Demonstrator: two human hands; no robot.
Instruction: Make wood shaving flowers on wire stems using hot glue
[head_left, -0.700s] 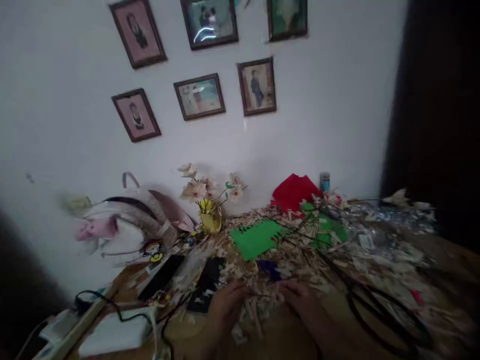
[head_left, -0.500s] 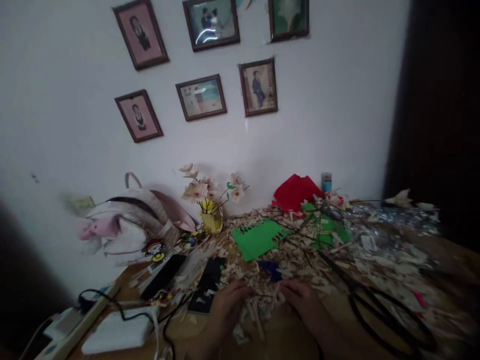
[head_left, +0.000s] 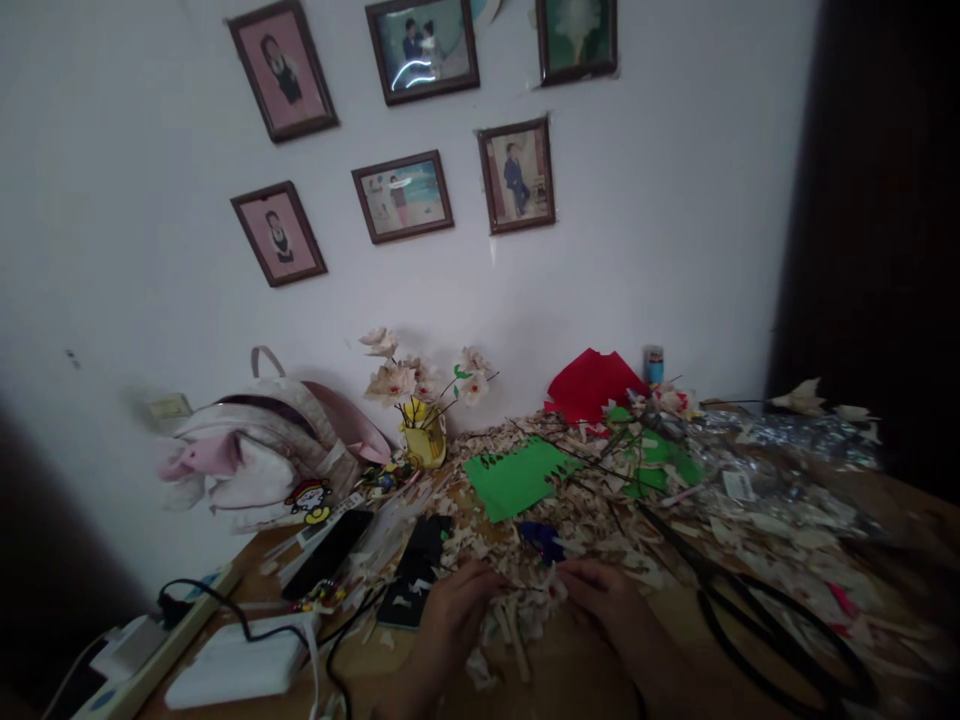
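My left hand [head_left: 461, 605] is closed in a pinch on a thin dark stem that runs toward my right hand. At the stem's right end is a small whitish-pink paper flower [head_left: 553, 588]. My right hand [head_left: 600, 590] pinches the edge of this flower with thumb and forefinger. Below and between my hands lie pale scraps [head_left: 517, 640]. Just beyond them rests a dark blue object [head_left: 541, 541], its kind unclear. Large black-handled scissors [head_left: 772, 630] lie to the right of my right hand.
Scraps cover much of the table. Green sheet [head_left: 521, 478], red sheet [head_left: 592, 385], and a yellow pot of paper flowers [head_left: 424, 440] stand or lie at the back. A backpack [head_left: 277, 440], phone [head_left: 328, 552], white box [head_left: 240, 660], cables and power strip [head_left: 161, 645] occupy the left.
My hands stay almost in place. The flower at my right fingertips shows slightly more openly, and the picture is sharper.
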